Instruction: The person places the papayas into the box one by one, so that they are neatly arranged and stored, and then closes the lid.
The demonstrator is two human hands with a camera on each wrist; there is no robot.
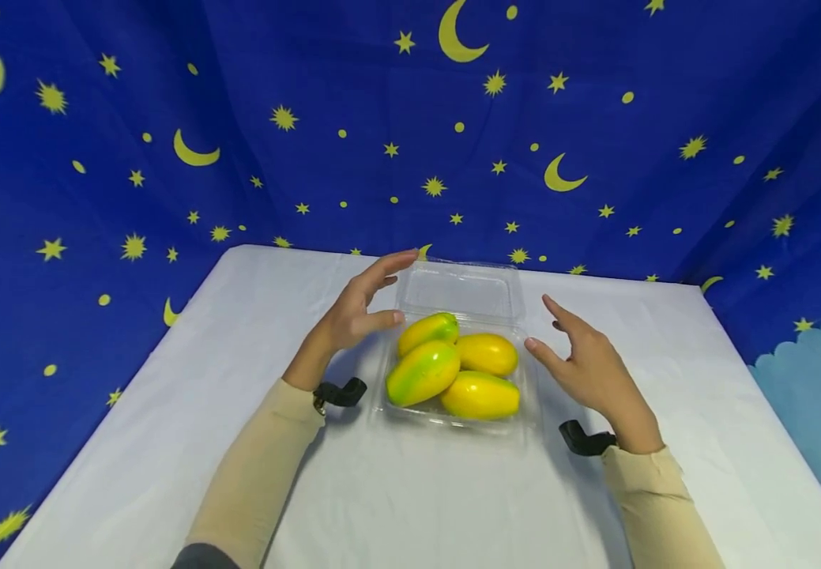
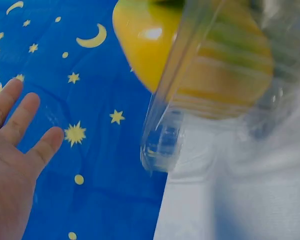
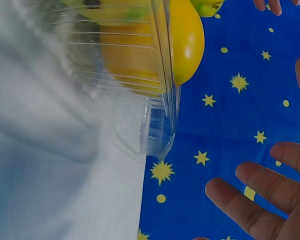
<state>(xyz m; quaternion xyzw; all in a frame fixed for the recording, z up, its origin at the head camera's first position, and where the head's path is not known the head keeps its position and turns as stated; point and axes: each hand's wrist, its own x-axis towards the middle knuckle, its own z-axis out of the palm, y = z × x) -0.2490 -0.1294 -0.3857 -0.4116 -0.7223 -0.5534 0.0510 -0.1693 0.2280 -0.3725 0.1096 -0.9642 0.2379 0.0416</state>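
Note:
A clear plastic clamshell box [image 1: 529, 395] stands on the table with its lid [image 1: 463, 291] folded back, away from me. Several glossy yellow fruits tinged with green, like mangoes or papayas, lie in its base; one is the front-left fruit [image 1: 423, 373], another the front-right fruit [image 1: 481, 396]. My left hand [image 1: 353, 312] hovers at the box's left side, fingers extended and thumb near the rim. On the opposite side my right hand [image 1: 591, 363] is held with spread fingers, apart from the box. Both wrist views show the box wall [image 2: 162, 135] with nothing in either hand.
A white cloth [image 1: 467, 506] covers the table. Behind and beside it hangs a blue curtain [image 1: 353, 166] printed with yellow moons and stars. Black wrist mounts [image 1: 342, 392] project inward from both wrists. A light-blue patch [image 1: 819, 395] shows at the far right.

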